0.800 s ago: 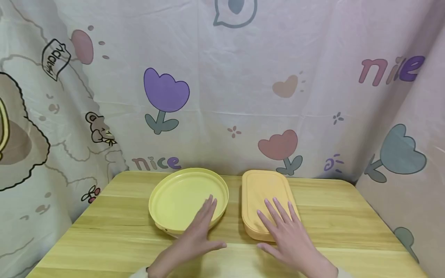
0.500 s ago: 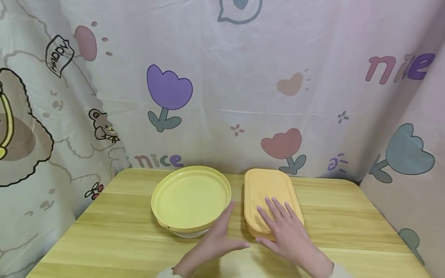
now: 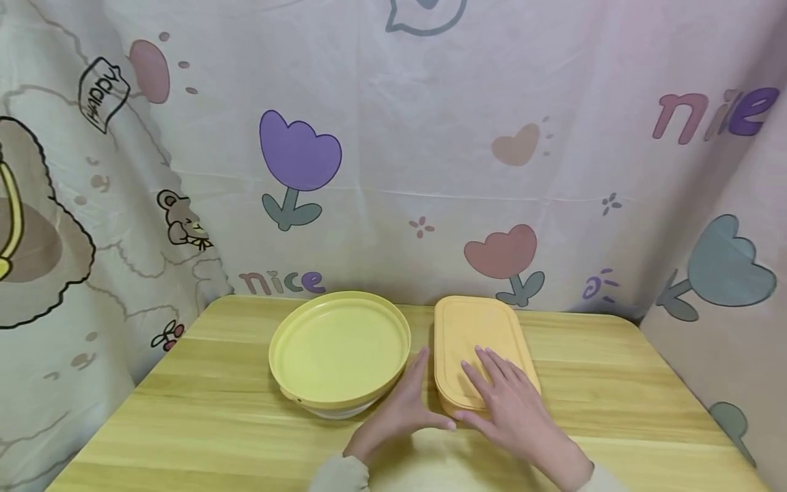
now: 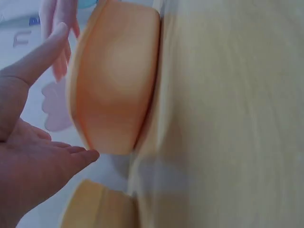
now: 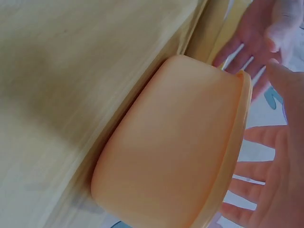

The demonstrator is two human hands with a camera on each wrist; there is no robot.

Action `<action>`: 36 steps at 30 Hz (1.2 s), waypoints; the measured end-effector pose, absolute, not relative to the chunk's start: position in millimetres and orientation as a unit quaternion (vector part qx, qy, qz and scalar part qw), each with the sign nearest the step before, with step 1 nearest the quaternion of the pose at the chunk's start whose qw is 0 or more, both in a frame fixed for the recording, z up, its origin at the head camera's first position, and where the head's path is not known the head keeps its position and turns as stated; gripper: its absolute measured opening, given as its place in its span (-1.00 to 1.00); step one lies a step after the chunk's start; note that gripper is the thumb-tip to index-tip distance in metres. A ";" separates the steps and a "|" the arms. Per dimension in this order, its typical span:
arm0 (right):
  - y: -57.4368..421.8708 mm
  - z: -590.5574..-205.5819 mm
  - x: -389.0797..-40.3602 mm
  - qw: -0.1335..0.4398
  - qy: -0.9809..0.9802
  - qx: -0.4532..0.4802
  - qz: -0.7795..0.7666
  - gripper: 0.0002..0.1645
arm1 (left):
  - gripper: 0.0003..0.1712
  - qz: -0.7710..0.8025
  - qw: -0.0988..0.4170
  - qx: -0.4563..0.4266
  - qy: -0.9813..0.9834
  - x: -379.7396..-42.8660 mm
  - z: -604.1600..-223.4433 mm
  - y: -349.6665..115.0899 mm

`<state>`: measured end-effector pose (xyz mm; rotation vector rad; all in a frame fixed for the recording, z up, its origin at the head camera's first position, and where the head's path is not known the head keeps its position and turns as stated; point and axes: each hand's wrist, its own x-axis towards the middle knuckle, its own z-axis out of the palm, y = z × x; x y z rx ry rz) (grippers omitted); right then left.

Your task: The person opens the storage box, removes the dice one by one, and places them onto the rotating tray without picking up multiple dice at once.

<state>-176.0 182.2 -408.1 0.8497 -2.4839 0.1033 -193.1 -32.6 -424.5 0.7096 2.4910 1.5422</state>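
An orange rectangular lidded box (image 3: 476,328) stands on the wooden table. My right hand (image 3: 522,413) is over its near right part, fingers extended, thumb by the front corner; in the right wrist view, the fingers (image 5: 256,175) reach past the lid's rim. My left hand (image 3: 402,406) is at the box's near left side with straight fingers and thumb pointing right. In the left wrist view its fingertips lie close to the box's side wall (image 4: 118,85). Left of that hand is a round container with a yellow lid (image 3: 341,348) and a pale lower body.
The wooden table (image 3: 209,424) has rounded far corners. Behind it and at both sides hangs a pale curtain (image 3: 399,123) printed with flowers and words. The round container stands a narrow gap to the left of the box.
My left hand has moved right, from in front of the round container into the gap beside the orange box. My right hand stays over the box, its fingers slightly closer together.
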 end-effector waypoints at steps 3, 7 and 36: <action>181.3 -407.6 -175.6 0.243 -0.920 0.302 0.051 -0.13 | 0.36 0.566 0.091 0.210 0.792 -199.9 -432.3 -29.6; 180.4 -409.6 -176.3 0.237 -0.921 0.303 0.057 -0.14 | 0.28 0.643 0.131 0.167 0.735 -207.7 -442.9 -27.6; 184.1 -425.3 -189.4 0.374 -0.853 0.364 0.014 -0.20 | 0.19 0.706 0.146 0.175 0.670 -216.6 -452.7 -22.7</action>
